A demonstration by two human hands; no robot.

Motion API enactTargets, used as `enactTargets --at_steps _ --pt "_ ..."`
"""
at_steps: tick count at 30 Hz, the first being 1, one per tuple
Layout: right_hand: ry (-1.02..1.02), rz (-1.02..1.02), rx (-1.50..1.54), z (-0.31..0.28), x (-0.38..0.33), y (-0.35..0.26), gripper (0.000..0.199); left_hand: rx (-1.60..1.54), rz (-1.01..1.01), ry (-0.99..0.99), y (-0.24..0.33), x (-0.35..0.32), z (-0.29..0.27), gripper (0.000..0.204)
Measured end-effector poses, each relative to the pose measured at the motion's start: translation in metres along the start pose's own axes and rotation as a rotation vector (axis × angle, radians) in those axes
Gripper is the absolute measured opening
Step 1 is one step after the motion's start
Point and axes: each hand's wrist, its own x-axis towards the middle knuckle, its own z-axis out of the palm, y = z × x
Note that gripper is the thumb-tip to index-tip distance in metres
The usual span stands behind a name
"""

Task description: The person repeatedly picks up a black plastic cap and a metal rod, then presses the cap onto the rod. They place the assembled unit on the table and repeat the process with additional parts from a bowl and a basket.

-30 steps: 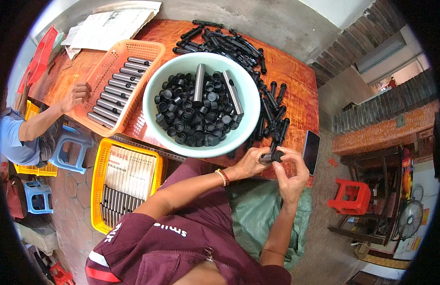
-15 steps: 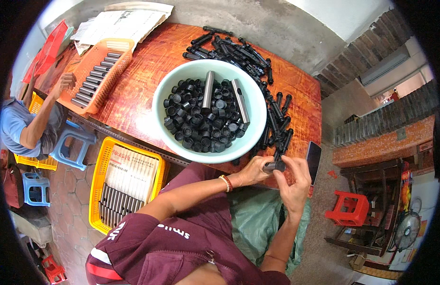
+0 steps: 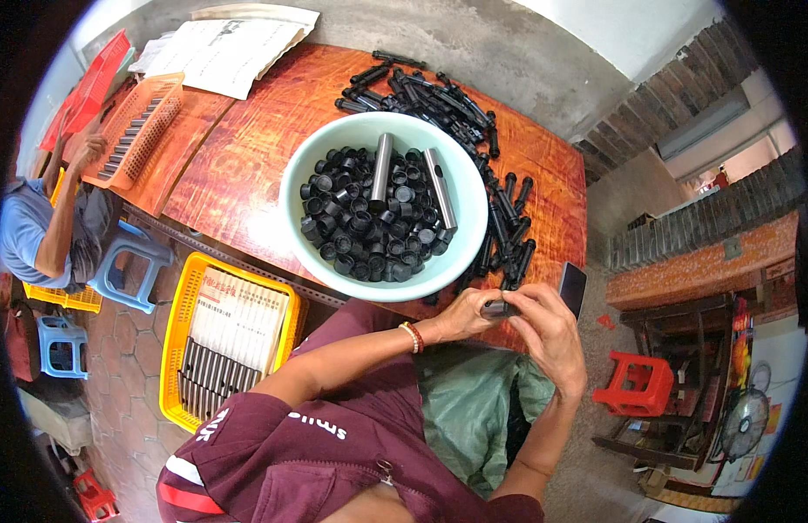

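the orange basket has slid left. near the edge of the table, the left hand grips a metal tube; the right hand, grip narrow, hold unclear, now covers its end.

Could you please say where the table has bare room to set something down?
The widest bare patch of the table lies between the orange basket and the teal bowl; a narrow strip runs right of the black rods beyond the phone. The bowl's right side is crowded.

Backed by a grey wall behind a glossy desk; floored with hexagonal tiles; furnished at right with a red stool.
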Motion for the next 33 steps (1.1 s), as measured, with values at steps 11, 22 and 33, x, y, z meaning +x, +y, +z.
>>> enactTargets --at_steps 11,22,33 --pt "0.176 0.201 -0.147 0.017 -0.003 -0.010 0.025 0.081 -0.046 -0.027 0.005 0.000 -0.004 0.022" --pt "0.256 0.331 -0.325 0.031 -0.004 -0.018 0.030 0.086 -0.027 0.001 -0.002 -0.003 -0.001 0.017" --pt "-0.199 -0.031 -0.055 0.043 0.044 -0.001 0.035 0.081 0.097 -0.125 0.011 -0.018 -0.005 0.037"
